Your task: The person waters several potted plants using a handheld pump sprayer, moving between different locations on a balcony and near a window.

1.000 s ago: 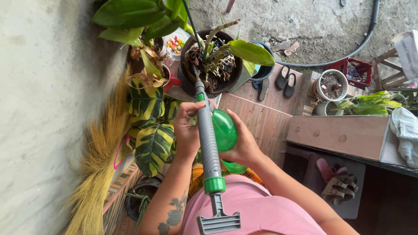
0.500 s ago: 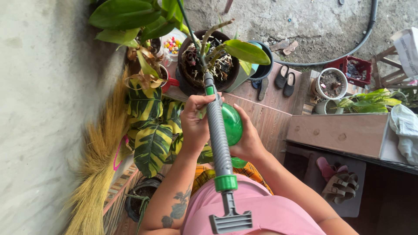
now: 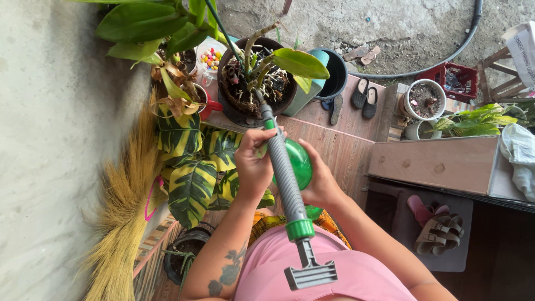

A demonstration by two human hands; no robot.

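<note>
The grey pump sprayer sits between both hands, left hand wrapped around its barrel, right hand cupping the green bottle.

My left hand is raised in front of me, fingers curled shut and thumb folded over, wrist slightly bent. Its forearm runs bare up from the lower frame, with a dark tattoo near the elbow. My right hand sits just beside it, palm cupped inward, fingers wrapped, forearm angling from the lower right.
</note>
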